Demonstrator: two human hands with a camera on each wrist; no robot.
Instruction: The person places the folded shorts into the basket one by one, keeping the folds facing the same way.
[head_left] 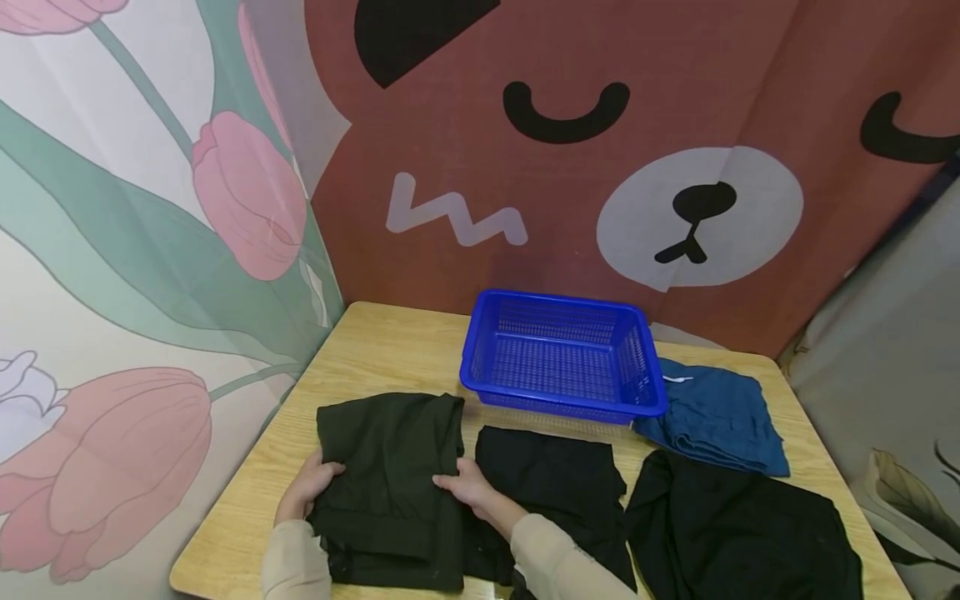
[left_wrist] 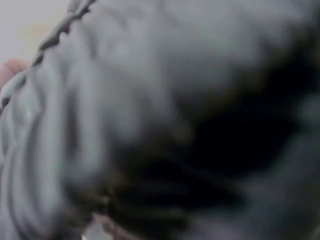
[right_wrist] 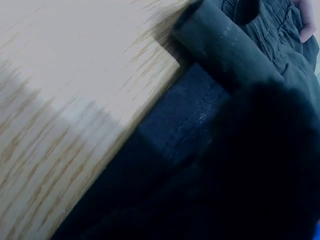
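Note:
Dark green trousers (head_left: 382,475), folded into a thick block, lie at the front left in the head view. My left hand (head_left: 303,483) grips their left edge, thumb on top. On the opposite edge, my right hand (head_left: 472,486) pinches the cloth, its thumb over the top and its other fingers partly hidden. Gathered elastic on the trousers (right_wrist: 270,35) shows in the right wrist view. Directly right of them lies a folded black garment (head_left: 551,475), partly beneath my right forearm. Blurred grey cloth (left_wrist: 115,65) fills most of the left wrist view.
A blue plastic basket (head_left: 562,358) stands at the back of the wooden table (head_left: 397,342). To its right lies a folded blue garment (head_left: 723,421), and in front of that another black garment (head_left: 742,525). A printed curtain (head_left: 450,150) hangs behind the table.

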